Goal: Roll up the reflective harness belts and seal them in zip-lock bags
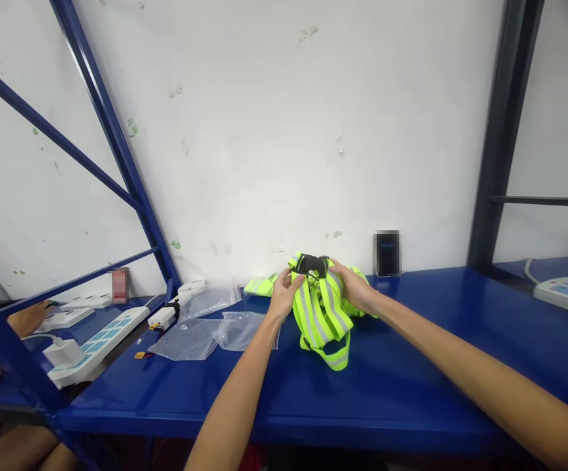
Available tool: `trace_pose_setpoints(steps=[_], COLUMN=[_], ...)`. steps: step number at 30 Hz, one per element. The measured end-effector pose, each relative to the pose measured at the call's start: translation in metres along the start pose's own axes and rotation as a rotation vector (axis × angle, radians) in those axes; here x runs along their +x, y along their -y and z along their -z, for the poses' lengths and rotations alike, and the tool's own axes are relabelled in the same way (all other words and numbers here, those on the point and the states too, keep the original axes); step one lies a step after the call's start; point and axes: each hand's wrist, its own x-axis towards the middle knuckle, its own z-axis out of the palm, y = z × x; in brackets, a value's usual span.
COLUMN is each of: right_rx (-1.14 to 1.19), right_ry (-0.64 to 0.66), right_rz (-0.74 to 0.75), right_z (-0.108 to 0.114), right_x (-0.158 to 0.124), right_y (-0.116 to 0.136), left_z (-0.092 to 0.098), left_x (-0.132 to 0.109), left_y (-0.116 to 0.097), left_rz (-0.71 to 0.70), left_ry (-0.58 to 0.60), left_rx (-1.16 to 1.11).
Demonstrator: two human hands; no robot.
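Note:
A bundle of neon yellow reflective straps (319,314) with grey stripes, perhaps a safety harness, lies partly on the blue table in front of me. Its black buckle (312,265) is at the top, between my hands. My left hand (284,296) pinches the strap at the buckle's left end, thumb on the near side. From the right, my right hand (353,285) grips the strap by the buckle's other end, its fingers partly hidden behind the webbing. A loop hangs down toward me, and more yellow webbing spreads behind both hands.
Clear plastic bags (190,338) lie left, beside a white battery pack (163,318) with wires. A power strip (102,343) stands beyond the blue frame post (131,163), near another person's hand (31,318). A dark box (386,254) stands by the wall.

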Motion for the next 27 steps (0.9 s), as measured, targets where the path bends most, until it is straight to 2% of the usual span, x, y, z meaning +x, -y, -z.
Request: trace_pose_setpoints(steps=[5,9,11,15,22,24,27], right_rx=[0.181,0.217,0.194,0.076,-0.176,-0.135,-0.047], right_ry=[0.18,0.226,0.222,0.037,-0.183,-0.127,0.082], right_rz=[-0.111,-0.16,-0.173,-0.12,0.035,-0.007,-0.163], right_z=[0.009,0.015,0.014,0.014,0.026,0.027,0.025], right_x=[-0.015,-0.019,-0.02,-0.017,-0.008,-0.009,-0.014], right_y=[0.003,0.002,-0.002,-0.012,-0.01,-0.008,-0.008], left_z=[0.006,0.0,-0.005,-0.008,-0.002,-0.002,-0.003], left_x=[-0.012,-0.017,-0.017,-0.016,-0.017,-0.018,-0.021], left_y=[0.005,0.008,0.012,0.016,0.008,0.006,0.003], left_rz=[0.045,0.081,0.031,-0.111,-0.101,-0.12,-0.188], left_ry=[-0.002,-0.088,-0.111,-0.141,-0.235,-0.242,-0.28], left_rx=[-0.018,0.014,0.037,0.089,0.199,0.233,0.275])
